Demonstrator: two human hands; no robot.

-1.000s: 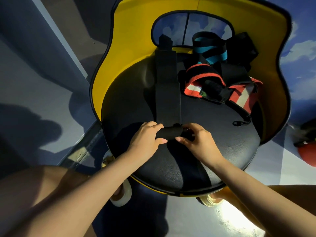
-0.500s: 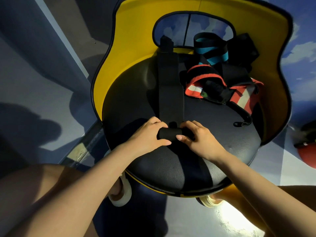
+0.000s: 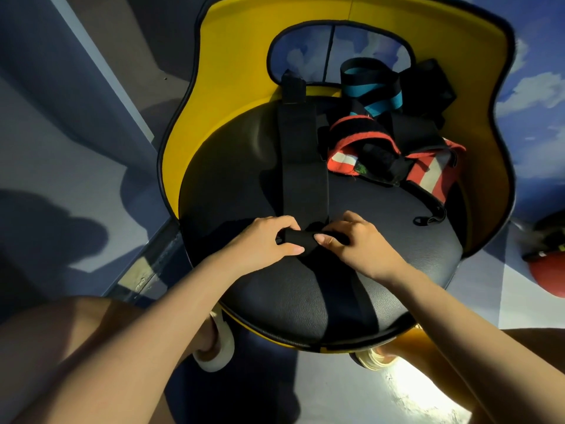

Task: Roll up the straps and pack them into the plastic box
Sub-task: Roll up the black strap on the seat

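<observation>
Head view: on the round black seat (image 3: 397, 255) the black strap (image 3: 302, 160) runs straight away from me toward the far backrest. Its rolled end (image 3: 298, 237) lies crosswise, pinched by my left hand (image 3: 263, 240) and right hand (image 3: 360, 240), equally near.

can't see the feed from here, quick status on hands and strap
Both hands, left and right, gripping the black strap roll. Rest of it lies flat on the seat. Other straps piled behind, nothing blocking.
</observation>
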